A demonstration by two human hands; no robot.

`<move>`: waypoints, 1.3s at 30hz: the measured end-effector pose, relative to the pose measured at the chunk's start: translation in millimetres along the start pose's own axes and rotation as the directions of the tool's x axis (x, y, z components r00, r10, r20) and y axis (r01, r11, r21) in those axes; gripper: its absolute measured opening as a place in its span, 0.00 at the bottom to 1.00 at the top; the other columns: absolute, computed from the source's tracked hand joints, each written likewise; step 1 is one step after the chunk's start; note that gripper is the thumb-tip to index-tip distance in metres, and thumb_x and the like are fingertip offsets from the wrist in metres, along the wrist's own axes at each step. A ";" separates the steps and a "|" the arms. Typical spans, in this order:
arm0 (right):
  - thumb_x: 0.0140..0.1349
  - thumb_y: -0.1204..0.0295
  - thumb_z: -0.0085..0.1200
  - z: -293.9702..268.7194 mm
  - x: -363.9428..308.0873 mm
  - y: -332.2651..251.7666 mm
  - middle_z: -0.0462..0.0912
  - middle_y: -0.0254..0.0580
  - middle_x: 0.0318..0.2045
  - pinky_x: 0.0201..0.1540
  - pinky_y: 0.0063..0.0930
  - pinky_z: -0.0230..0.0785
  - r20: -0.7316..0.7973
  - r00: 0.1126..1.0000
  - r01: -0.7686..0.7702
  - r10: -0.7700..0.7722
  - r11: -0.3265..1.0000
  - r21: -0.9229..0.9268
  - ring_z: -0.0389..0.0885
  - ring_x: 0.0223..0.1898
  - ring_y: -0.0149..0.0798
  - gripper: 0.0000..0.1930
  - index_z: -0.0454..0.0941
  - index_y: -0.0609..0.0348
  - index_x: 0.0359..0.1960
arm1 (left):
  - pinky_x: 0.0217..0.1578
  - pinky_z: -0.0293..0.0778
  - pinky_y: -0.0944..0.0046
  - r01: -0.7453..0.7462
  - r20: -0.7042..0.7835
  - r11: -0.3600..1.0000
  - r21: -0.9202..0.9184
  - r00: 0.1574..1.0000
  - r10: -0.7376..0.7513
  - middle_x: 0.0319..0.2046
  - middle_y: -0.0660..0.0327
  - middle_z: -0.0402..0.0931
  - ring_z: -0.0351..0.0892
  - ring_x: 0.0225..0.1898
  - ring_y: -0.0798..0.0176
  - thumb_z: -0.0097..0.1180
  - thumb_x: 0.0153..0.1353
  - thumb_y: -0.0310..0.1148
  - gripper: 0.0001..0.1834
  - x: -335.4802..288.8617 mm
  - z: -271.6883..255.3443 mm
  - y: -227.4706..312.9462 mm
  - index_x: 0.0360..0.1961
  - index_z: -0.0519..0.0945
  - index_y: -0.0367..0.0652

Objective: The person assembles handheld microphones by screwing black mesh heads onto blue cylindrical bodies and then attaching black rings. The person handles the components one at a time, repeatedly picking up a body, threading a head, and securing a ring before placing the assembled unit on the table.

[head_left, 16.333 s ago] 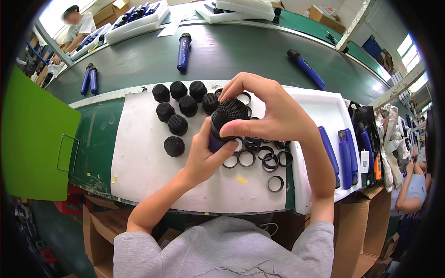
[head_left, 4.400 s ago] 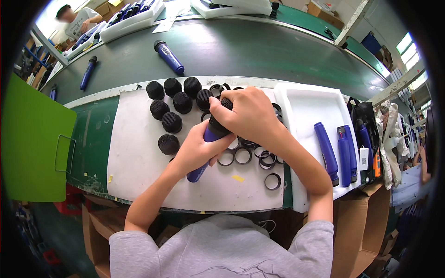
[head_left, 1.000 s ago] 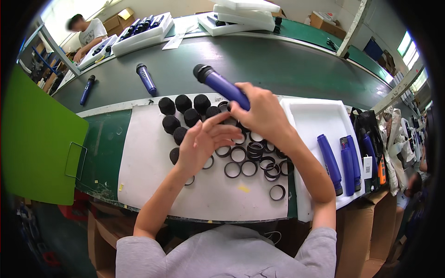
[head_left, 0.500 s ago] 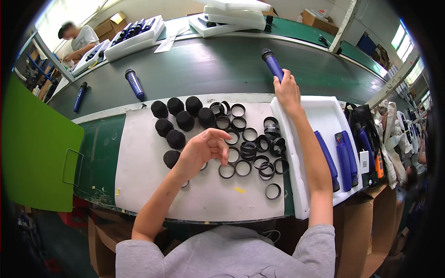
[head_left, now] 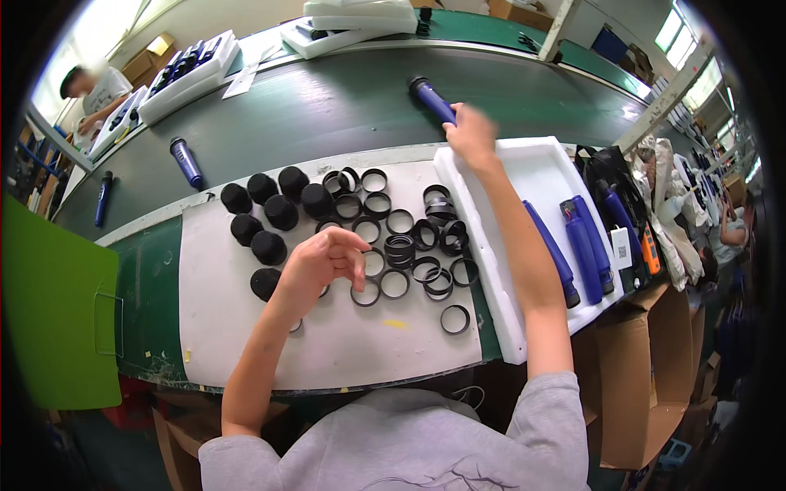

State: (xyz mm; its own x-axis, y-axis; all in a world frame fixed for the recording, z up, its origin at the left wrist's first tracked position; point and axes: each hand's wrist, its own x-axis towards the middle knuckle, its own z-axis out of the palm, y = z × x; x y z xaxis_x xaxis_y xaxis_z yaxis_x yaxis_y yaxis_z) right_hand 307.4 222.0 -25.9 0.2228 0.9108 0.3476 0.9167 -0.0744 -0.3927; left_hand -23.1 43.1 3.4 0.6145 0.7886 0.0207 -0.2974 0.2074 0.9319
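My right hand [head_left: 472, 135], slightly blurred, grips the near end of a blue microphone [head_left: 432, 101] over the dark belt. Its black head points away and to the left; whether it touches the belt I cannot tell. Above the pale mat [head_left: 237, 327], my left hand [head_left: 325, 262] hovers with loosely bent fingers, and nothing shows in it. Under and beside it lie several black rings [head_left: 395, 284], some overlapping. Several black mesh microphone heads [head_left: 282, 212] stand to its left. Under my right forearm is a white foam tray [head_left: 509, 331] with several blue microphone bodies [head_left: 582, 262].
Two blue microphones [head_left: 187, 164] [head_left: 103, 199] lie on the belt [head_left: 311, 114] at left. Foam trays [head_left: 190, 78] stand along its far side, near another person [head_left: 102, 88]. A green panel [head_left: 57, 311] borders the table's left; an open cardboard box [head_left: 643, 368] is at right.
The whole view has shifted, so things appear farther left and higher. The microphone in my right hand now slants more to the left. My left hand keeps its bent pose.
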 end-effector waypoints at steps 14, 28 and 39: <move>0.60 0.45 0.60 -144.3 -12.0 -42.1 0.85 0.49 0.37 0.33 0.37 0.80 0.445 0.858 -0.140 0.255 0.951 -0.276 0.85 0.33 0.42 0.30 0.81 0.65 0.43 | 0.38 0.77 0.61 0.073 -0.017 0.993 0.092 0.997 -0.072 0.28 0.56 0.77 0.80 0.32 0.61 0.42 0.73 0.47 0.24 -0.7 3.8 0.6 0.47 0.76 0.34; 0.59 0.46 0.61 -144.1 -7.8 -7.9 0.84 0.66 0.39 0.27 0.47 0.83 0.703 0.551 -0.334 0.451 0.890 -0.310 0.89 0.33 0.56 0.38 0.77 0.80 0.49 | 0.39 0.77 0.62 0.070 0.061 0.978 0.195 0.995 -0.083 0.29 0.57 0.78 0.81 0.33 0.63 0.40 0.74 0.43 0.22 -0.6 3.7 -0.6 0.48 0.77 0.34; 0.49 0.55 0.69 -201.1 -71.1 -105.4 0.86 0.52 0.34 0.31 0.36 0.84 0.569 0.819 0.176 0.065 0.917 -0.358 0.87 0.31 0.43 0.28 0.80 0.66 0.43 | 0.38 0.77 0.64 0.045 -0.005 0.967 0.250 0.999 -0.045 0.26 0.59 0.77 0.80 0.31 0.64 0.41 0.75 0.42 0.20 -6.2 4.9 2.7 0.45 0.78 0.34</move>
State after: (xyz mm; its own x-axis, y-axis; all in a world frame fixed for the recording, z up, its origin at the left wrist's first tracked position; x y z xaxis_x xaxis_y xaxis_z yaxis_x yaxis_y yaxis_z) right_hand 261.6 83.4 161.9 0.0532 0.9728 -0.2255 0.9986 -0.0532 0.0057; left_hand -24.1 36.0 7.5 0.6238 0.7812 -0.0228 -0.0776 0.0910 0.9928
